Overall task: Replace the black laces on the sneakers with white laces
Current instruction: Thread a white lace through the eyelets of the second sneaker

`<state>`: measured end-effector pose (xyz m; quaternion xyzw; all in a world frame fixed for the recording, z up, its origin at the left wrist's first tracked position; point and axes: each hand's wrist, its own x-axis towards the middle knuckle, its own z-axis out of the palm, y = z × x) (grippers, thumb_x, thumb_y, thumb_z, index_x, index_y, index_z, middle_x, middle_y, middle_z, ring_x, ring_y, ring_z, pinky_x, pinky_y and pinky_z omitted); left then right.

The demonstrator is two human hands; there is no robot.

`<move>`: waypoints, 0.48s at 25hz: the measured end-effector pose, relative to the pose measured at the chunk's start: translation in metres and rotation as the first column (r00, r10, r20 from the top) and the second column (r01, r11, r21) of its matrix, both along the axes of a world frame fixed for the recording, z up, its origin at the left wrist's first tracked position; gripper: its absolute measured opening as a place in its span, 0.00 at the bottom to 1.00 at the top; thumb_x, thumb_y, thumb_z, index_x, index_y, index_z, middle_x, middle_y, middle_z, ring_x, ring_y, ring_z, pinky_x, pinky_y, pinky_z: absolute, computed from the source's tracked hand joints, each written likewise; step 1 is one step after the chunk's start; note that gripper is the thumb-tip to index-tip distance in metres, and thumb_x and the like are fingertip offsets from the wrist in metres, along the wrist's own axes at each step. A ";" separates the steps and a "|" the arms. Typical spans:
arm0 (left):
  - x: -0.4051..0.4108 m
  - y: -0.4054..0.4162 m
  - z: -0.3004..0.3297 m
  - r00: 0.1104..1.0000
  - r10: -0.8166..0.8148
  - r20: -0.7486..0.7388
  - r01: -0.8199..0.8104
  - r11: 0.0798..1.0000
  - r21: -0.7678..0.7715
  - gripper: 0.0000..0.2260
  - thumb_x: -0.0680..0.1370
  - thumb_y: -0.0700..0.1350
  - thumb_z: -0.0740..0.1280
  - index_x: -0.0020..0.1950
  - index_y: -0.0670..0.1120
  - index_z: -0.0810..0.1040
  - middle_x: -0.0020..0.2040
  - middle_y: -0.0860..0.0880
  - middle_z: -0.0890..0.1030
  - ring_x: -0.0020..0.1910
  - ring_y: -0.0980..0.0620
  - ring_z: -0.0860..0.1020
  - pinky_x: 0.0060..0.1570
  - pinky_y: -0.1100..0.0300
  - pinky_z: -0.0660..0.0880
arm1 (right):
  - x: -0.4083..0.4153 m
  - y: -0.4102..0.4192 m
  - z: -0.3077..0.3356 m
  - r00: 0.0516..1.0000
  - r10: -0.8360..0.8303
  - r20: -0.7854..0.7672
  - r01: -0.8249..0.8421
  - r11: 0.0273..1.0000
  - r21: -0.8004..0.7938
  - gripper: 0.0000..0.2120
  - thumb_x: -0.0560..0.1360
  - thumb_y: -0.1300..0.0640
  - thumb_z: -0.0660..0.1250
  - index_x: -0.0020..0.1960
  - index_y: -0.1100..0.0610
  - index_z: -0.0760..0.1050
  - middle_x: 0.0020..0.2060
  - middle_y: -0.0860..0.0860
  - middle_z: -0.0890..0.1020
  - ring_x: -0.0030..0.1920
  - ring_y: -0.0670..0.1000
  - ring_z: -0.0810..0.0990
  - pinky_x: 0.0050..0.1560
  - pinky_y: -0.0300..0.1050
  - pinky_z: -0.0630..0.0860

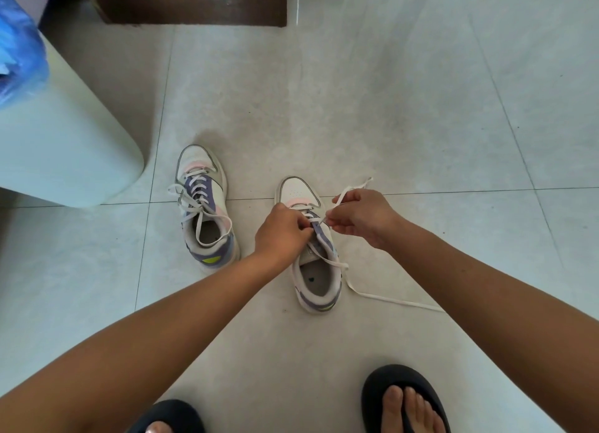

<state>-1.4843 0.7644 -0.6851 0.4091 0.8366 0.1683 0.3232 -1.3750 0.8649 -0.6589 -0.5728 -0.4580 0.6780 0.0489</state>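
Two sneakers on pale floor tiles, toes pointing away from the person. Left sneaker (204, 205): white w/ purple side panel, pink at the toe end of the lacing, yellow-green mark at the heel; fully threaded w/ a white lace (194, 202), ends loose and looped over the opening. Right sneaker (311, 254), same colours, is partly laced w/ a second white lace (389, 299): a few crossings near the toe, one end trailing across the floor to the right. Left hand (282, 235) is curled over the lacing area, fingers pinching at the lace or eyelets; exact hold is hidden. Right hand (359, 217) pinches the lace's other end, which sticks out past the knuckles. Black sandals (376, 397) at bottom. Pale green bin (64, 147) w/ blue bag at left; brown furniture (194, 1) at top.
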 end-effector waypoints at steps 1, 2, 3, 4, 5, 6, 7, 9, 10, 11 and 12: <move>0.000 0.000 -0.001 1.000 0.000 0.000 0.000 1.000 0.002 0.08 0.75 0.47 0.67 0.49 0.49 0.85 0.50 0.46 0.77 0.45 0.47 0.76 0.41 0.59 0.70 | 0.000 0.000 -0.001 1.000 -0.013 0.005 0.013 1.000 0.006 0.09 0.71 0.72 0.69 0.47 0.62 0.72 0.36 0.60 0.79 0.35 0.53 0.80 0.34 0.40 0.80; 0.001 0.000 0.000 1.000 -0.001 0.001 0.001 1.000 0.003 0.08 0.75 0.47 0.67 0.49 0.50 0.85 0.50 0.46 0.77 0.46 0.47 0.76 0.41 0.59 0.70 | -0.001 0.000 -0.002 1.000 -0.028 0.006 0.028 1.000 0.010 0.09 0.71 0.72 0.69 0.45 0.61 0.72 0.36 0.60 0.79 0.34 0.53 0.80 0.32 0.39 0.79; 0.001 -0.001 0.000 1.000 -0.001 0.003 0.001 1.000 0.003 0.08 0.75 0.47 0.67 0.49 0.50 0.85 0.51 0.46 0.76 0.46 0.47 0.76 0.42 0.59 0.71 | -0.001 0.001 -0.003 0.999 -0.038 0.005 0.037 0.999 0.015 0.10 0.71 0.72 0.69 0.44 0.61 0.72 0.36 0.60 0.79 0.34 0.53 0.80 0.31 0.38 0.78; 0.001 -0.001 0.000 1.000 -0.002 0.005 0.002 1.000 0.006 0.08 0.75 0.47 0.67 0.50 0.50 0.85 0.51 0.46 0.76 0.47 0.47 0.76 0.43 0.59 0.72 | -0.001 0.001 -0.004 0.999 -0.041 0.004 0.041 0.999 0.018 0.10 0.71 0.72 0.69 0.44 0.61 0.72 0.36 0.60 0.79 0.34 0.53 0.80 0.30 0.38 0.78; 0.001 -0.001 0.000 1.000 -0.005 0.007 0.005 1.000 0.010 0.08 0.75 0.47 0.67 0.50 0.50 0.85 0.52 0.46 0.76 0.47 0.47 0.76 0.44 0.58 0.72 | -0.001 0.001 -0.004 0.999 -0.042 0.003 0.042 0.999 0.021 0.09 0.71 0.72 0.69 0.44 0.61 0.72 0.36 0.60 0.79 0.34 0.53 0.80 0.30 0.38 0.78; 0.001 -0.001 0.000 1.000 -0.006 0.011 0.006 1.000 0.011 0.08 0.75 0.47 0.67 0.51 0.50 0.85 0.52 0.46 0.76 0.48 0.47 0.76 0.45 0.57 0.73 | -0.002 0.001 -0.005 0.999 -0.040 0.002 0.040 0.999 0.023 0.09 0.71 0.72 0.69 0.44 0.61 0.72 0.36 0.60 0.79 0.34 0.53 0.80 0.32 0.38 0.79; 0.001 -0.001 0.001 1.000 -0.007 0.015 0.007 1.000 0.012 0.09 0.75 0.47 0.67 0.51 0.50 0.85 0.53 0.46 0.75 0.49 0.47 0.76 0.46 0.57 0.73 | -0.002 0.000 -0.006 0.999 -0.033 0.002 0.033 0.999 0.027 0.09 0.71 0.72 0.69 0.44 0.61 0.72 0.36 0.59 0.79 0.35 0.54 0.80 0.34 0.40 0.80; 0.002 -0.001 0.002 1.000 -0.004 0.026 0.003 1.000 0.016 0.09 0.75 0.47 0.67 0.51 0.50 0.84 0.53 0.46 0.75 0.49 0.47 0.75 0.47 0.57 0.73 | -0.004 -0.001 -0.007 1.000 -0.019 0.006 0.019 0.999 0.037 0.09 0.71 0.72 0.69 0.44 0.61 0.72 0.36 0.59 0.79 0.35 0.54 0.80 0.42 0.44 0.81; 0.002 -0.002 0.002 1.000 -0.001 0.030 0.000 1.000 0.017 0.09 0.75 0.46 0.67 0.51 0.50 0.84 0.53 0.45 0.75 0.50 0.47 0.75 0.48 0.57 0.73 | -0.004 -0.002 -0.007 1.000 -0.018 0.006 0.018 0.999 0.041 0.10 0.70 0.72 0.69 0.44 0.61 0.72 0.36 0.59 0.79 0.36 0.54 0.80 0.44 0.45 0.81; 0.002 -0.002 0.003 0.999 0.001 0.032 -0.001 1.000 0.017 0.09 0.75 0.46 0.67 0.51 0.50 0.84 0.53 0.45 0.75 0.50 0.47 0.75 0.48 0.56 0.73 | -0.004 -0.002 -0.007 1.000 -0.020 0.002 0.020 0.999 0.045 0.10 0.71 0.72 0.69 0.44 0.61 0.72 0.36 0.59 0.78 0.36 0.54 0.80 0.44 0.45 0.80; 0.002 -0.002 0.003 0.999 0.001 0.032 -0.001 1.000 0.018 0.09 0.76 0.46 0.67 0.52 0.50 0.84 0.54 0.45 0.75 0.50 0.47 0.75 0.48 0.56 0.73 | -0.004 -0.002 -0.007 1.000 -0.024 -0.002 0.024 0.998 0.050 0.10 0.71 0.72 0.69 0.44 0.61 0.72 0.36 0.59 0.78 0.36 0.54 0.80 0.44 0.45 0.80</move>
